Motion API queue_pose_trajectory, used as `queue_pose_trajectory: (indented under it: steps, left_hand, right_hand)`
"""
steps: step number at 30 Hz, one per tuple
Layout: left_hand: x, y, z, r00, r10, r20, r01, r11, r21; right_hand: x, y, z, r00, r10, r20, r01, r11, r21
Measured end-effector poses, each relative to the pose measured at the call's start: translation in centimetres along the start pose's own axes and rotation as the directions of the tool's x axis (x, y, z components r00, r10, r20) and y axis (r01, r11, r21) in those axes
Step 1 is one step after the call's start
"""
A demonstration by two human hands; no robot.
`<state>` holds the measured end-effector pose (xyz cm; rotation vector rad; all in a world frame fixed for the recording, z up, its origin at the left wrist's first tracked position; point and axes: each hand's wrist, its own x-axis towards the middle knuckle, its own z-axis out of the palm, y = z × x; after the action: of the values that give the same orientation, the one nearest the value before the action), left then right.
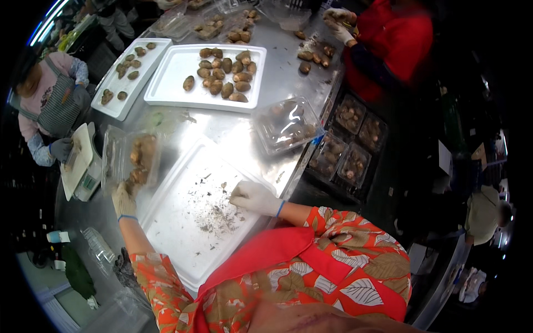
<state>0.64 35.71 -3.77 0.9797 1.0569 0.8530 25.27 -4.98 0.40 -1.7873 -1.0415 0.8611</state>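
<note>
My left hand (123, 201), in a white glove with a blue cuff, is closed at the near edge of an open clear plastic clamshell box (115, 155). Its fingertips are against a brown taro (138, 176); more taros (143, 149) lie in the same box. In a matching glove, my right hand (254, 198) is over the right side of a white foam tray (166, 236). Its fingers are curled together, and whatever they may hold is hidden. Dark soil crumbs and root scraps (219, 218) are scattered on the tray between my hands.
Ahead stand a white tray of taros (166, 83) and a narrower one (116, 97). A closed clear box (286, 125) sits at the table's right edge, above a crate of filled boxes (350, 147). One person works at a scale (89, 180) on the left, another in red (397, 39) far right.
</note>
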Motion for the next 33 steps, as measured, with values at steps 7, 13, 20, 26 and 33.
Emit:
queue_pose_trajectory:
  steps: [7,13,20,26,33]
  left_hand:
    - [7.6,-3.4,-2.1,0.939,0.219,0.267,-0.323,0.286,0.902]
    - [-0.8,0.5,4.5,0.930,0.319,-0.184,-0.173,0.821,0.544]
    - [-11.6,-1.4,11.6,0.795,0.582,0.173,-0.598,0.702,0.388]
    - [-19.7,-1.6,26.5,0.774,-0.022,0.633,-0.379,0.784,0.492]
    - [-22.3,-3.2,33.8,0.754,-0.091,0.651,-0.357,0.775,0.522]
  right_hand:
    - [-0.1,0.8,1.0,0.999,-0.047,-0.012,0.047,0.997,0.057]
    - [-1.3,-0.6,-0.4,0.991,-0.045,-0.124,0.073,0.970,0.233]
    - [-3.9,-4.2,-12.5,0.698,-0.166,-0.697,0.360,0.922,0.141]
    - [-1.5,2.1,-21.5,0.603,0.004,-0.798,-0.183,0.974,-0.133]
    - [0.1,2.9,-18.8,0.696,0.006,-0.718,-0.011,1.000,-0.002]
